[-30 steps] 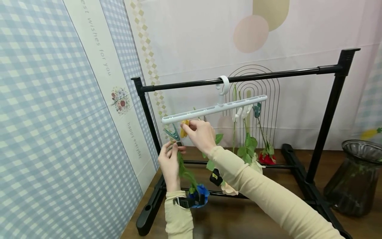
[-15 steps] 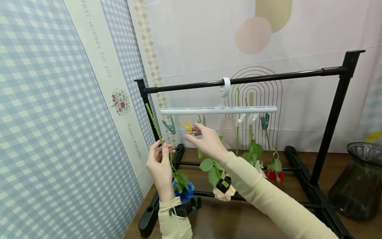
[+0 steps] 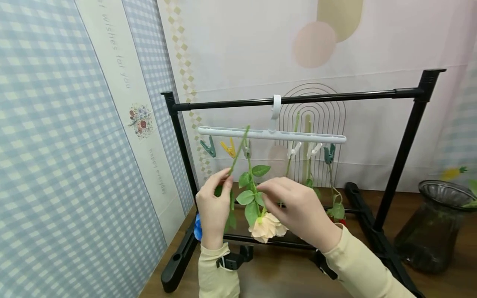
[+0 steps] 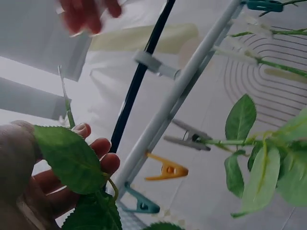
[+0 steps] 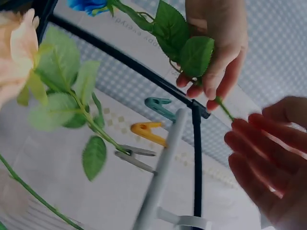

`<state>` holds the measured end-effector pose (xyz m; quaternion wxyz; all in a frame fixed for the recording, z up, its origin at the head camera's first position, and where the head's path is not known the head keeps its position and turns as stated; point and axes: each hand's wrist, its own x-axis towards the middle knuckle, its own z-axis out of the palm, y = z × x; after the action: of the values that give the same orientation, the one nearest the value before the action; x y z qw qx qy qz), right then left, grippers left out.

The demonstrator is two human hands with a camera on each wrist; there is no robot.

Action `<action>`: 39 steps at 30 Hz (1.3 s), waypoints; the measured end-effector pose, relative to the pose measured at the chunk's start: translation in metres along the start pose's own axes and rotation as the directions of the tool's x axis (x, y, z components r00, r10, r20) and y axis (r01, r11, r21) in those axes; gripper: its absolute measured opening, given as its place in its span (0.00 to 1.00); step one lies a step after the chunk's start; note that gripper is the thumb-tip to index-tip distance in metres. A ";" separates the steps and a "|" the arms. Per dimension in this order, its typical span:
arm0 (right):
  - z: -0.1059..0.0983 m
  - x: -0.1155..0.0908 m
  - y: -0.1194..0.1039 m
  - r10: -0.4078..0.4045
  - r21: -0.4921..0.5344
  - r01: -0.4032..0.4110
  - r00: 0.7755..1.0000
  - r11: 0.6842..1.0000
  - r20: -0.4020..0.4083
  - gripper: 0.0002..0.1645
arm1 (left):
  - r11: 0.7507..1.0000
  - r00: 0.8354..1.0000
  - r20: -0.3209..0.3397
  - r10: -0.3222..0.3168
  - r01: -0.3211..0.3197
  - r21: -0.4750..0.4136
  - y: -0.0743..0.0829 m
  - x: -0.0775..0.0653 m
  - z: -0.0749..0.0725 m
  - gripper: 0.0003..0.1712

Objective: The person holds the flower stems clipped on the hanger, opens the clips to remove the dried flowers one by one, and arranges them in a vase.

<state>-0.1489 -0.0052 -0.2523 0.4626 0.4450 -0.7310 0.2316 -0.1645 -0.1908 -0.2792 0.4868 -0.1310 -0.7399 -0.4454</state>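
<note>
My left hand [image 3: 215, 207] pinches the green stem [image 3: 239, 150] of a blue artificial rose; the cut end slants up in front of the white hanger [image 3: 234, 132]. Most of the blue bloom [image 3: 197, 227] is hidden behind that hand, while its leaves [image 5: 196, 56] show in the right wrist view. My right hand [image 3: 298, 205] holds nothing, its fingers loosely bent near a peach rose [image 3: 265, 227] that hangs head down from a grey clip [image 3: 247, 148]. To the left on the hanger, a yellow clip [image 3: 229, 147] and a teal clip [image 3: 208, 146] carry no flower.
The hanger hooks over a black rack's top bar [image 3: 227, 104]. White clips [image 3: 294, 149] and another teal clip [image 3: 329, 153] hold more stems on the right. A dark glass vase [image 3: 428, 231] stands on the wooden table at right. A checked cloth [image 3: 56, 145] closes the left side.
My right hand has left the yellow clip and moved right and down. In my left hand the stem has tipped from leaning left to leaning right, the blue bloom swinging left.
</note>
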 end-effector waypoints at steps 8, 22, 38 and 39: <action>-0.001 0.010 -0.003 -0.223 -0.213 0.234 0.972 0.949 0.075 0.16 | 0.941 0.961 0.123 0.248 -0.269 0.206 0.019 -0.011 0.026 0.06; -0.025 -0.022 0.018 -0.059 -0.342 0.041 0.997 0.939 -0.042 0.13 | 0.887 0.915 0.247 0.319 -0.380 0.261 0.041 -0.025 0.054 0.07; -0.021 -0.060 0.023 0.093 -0.507 -0.102 0.995 0.856 -0.045 0.11 | 0.889 0.907 0.263 0.330 -0.392 0.237 0.048 -0.036 0.081 0.06; -0.020 -0.061 0.024 0.098 -0.513 -0.106 0.994 0.852 -0.043 0.11 | 0.890 0.908 0.260 0.330 -0.391 0.236 0.048 -0.036 0.082 0.07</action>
<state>-0.1491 0.0482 -0.2954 0.5569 0.2643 -0.7855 0.0558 -0.1655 -0.0903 -0.2943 0.4930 -0.2427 -0.8060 -0.2201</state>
